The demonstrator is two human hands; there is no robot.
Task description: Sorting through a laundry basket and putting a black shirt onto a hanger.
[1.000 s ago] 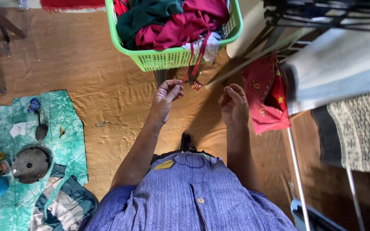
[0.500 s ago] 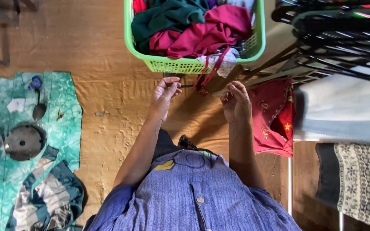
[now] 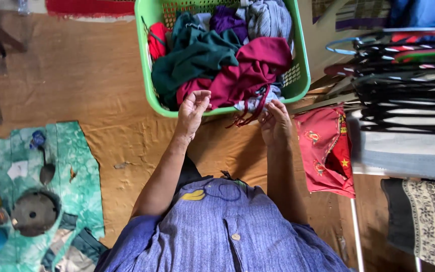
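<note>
We raise our left hand (image 3: 192,108) and right hand (image 3: 275,121) at the near rim of the green laundry basket (image 3: 300,75), fingers curled and pinched, though we cannot tell what they grip. The maroon garment (image 3: 250,70) lies heaped on top of the basket's clothes, its cords spilling over the rim between our hands, so the basket sits close for easy reach.

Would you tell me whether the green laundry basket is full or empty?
Full: the green laundry basket is heaped with crumpled clothes, a maroon garment spilling over its rim.

glossy green plastic basket (image 3: 298,85) (perforated walls), soft matt cloth garments (image 3: 217,60), wrinkled floor covering (image 3: 117,100).
</note>
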